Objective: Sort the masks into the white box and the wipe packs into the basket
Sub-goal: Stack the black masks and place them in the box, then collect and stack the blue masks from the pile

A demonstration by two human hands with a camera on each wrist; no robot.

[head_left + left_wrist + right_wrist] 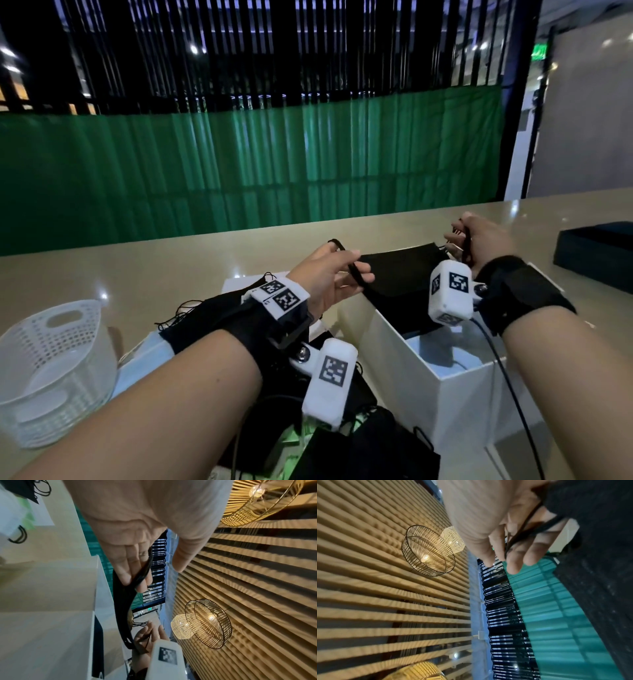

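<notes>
A black mask [397,274] hangs stretched between both hands, over the open white box [455,390]. My left hand [356,274] pinches its left ear loop [144,573] between the fingers. Fingers of my right hand [459,233] are curled through the right ear loop [522,527]; the mask's cloth [599,547] fills that view's right side. Something pale blue lies inside the box, half hidden by the wrist camera. More black masks [359,445] lie piled near the table's front edge, with a green-and-white pack [294,435] partly under them. The white perforated basket [51,363] stands at the far left.
A dark flat box [596,250] sits at the right end of the beige table [171,260]. A white lid or tray [144,346] lies under the mask pile by my left forearm. A green curtain hangs behind the table.
</notes>
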